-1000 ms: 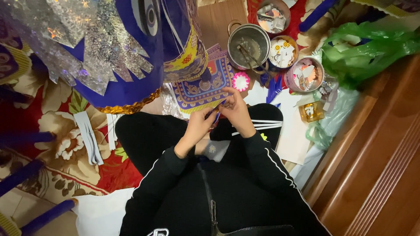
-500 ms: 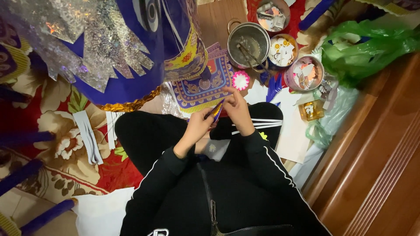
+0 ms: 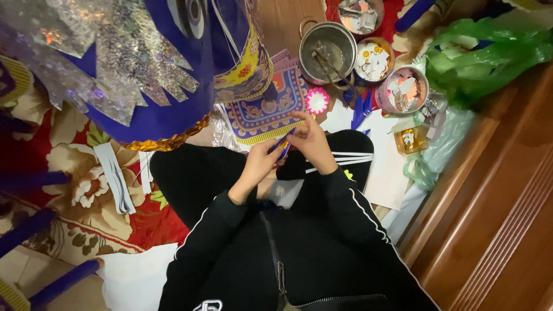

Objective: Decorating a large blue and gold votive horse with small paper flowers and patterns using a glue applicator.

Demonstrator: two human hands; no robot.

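Note:
I sit cross-legged in black clothes. My left hand [image 3: 259, 164] and my right hand [image 3: 308, 138] meet over my lap and pinch a small blue strip [image 3: 283, 145] between their fingertips. Just beyond my hands lies a patterned purple and yellow paper panel [image 3: 265, 109]. A pink and white paper flower [image 3: 316, 100] lies beside it.
A large blue and silver foil decoration [image 3: 132, 63] fills the upper left. A metal pot [image 3: 328, 49], two round tins of paper cutouts [image 3: 403, 89], a green plastic bag [image 3: 489, 52], white paper sheets [image 3: 386, 167] and a small glass jar [image 3: 410, 140] surround me. A wooden board [image 3: 495, 219] runs along the right. White strips [image 3: 114, 177] lie on the floral rug.
My hands stay in nearly the same place over my lap; the fingers have shifted slightly on the blue strip.

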